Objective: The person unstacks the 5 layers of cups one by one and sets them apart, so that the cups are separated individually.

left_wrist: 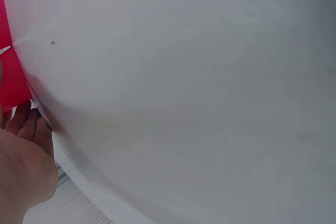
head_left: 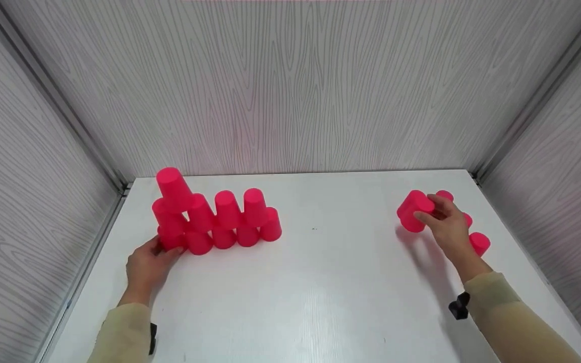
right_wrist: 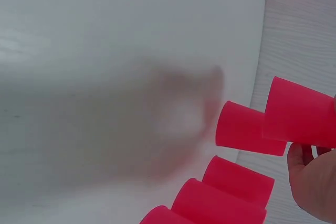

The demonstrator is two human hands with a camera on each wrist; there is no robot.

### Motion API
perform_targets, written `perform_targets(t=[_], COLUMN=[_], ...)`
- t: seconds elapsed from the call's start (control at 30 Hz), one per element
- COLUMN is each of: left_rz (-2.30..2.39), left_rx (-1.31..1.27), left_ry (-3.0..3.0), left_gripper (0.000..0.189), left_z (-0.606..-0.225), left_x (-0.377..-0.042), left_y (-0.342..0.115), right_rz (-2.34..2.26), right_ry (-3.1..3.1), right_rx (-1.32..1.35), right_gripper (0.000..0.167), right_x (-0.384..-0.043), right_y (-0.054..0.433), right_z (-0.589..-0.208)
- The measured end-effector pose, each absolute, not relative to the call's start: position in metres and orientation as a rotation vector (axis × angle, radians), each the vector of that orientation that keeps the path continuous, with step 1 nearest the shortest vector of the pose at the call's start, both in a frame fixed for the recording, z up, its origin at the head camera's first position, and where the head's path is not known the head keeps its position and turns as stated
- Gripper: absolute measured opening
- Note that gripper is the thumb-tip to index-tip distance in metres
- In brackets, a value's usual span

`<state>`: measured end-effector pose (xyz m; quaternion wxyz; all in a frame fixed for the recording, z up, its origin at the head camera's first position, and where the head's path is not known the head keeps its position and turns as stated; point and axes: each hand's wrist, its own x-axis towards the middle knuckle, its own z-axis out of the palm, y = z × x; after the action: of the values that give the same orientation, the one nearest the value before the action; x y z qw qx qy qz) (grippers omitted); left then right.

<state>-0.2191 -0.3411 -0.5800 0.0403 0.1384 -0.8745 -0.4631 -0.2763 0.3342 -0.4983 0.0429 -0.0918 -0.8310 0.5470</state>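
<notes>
Upside-down pink cups form a stepped stack on the left in the head view. Its bottom row (head_left: 224, 239) and second row (head_left: 228, 209) hold several cups each, and one top cup (head_left: 173, 189) stands at the left end. My left hand (head_left: 148, 263) grips the bottom-left cup (head_left: 171, 240), thumb in front and fingers at its far side. That hand (left_wrist: 26, 166) shows at the edge of the left wrist view. On the right, my right hand (head_left: 447, 224) holds a pink cup (head_left: 414, 210), tilted and raised above the table; it also shows in the right wrist view (right_wrist: 299, 111).
Several more upside-down pink cups (head_left: 479, 244) stand close together beneath and beside my right hand, partly hidden by it. The white table (head_left: 310, 292) ends at a grey wood-grain back wall (head_left: 290, 91), with side panels left and right.
</notes>
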Motion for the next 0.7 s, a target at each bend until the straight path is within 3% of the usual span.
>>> perform_targets(t=[0.7], left_rz=[-1.399], left_rx=[0.446], left_ry=[-2.699], left_gripper=[0.082], left_z=[-0.584], left_x=[-0.222], left_y=[-0.343], right_rz=[1.682], right_ry=[-2.561], right_rx=[-0.368], right_gripper=[0.079], right_x=[-0.275], right_y=[0.356], right_z=[-0.53])
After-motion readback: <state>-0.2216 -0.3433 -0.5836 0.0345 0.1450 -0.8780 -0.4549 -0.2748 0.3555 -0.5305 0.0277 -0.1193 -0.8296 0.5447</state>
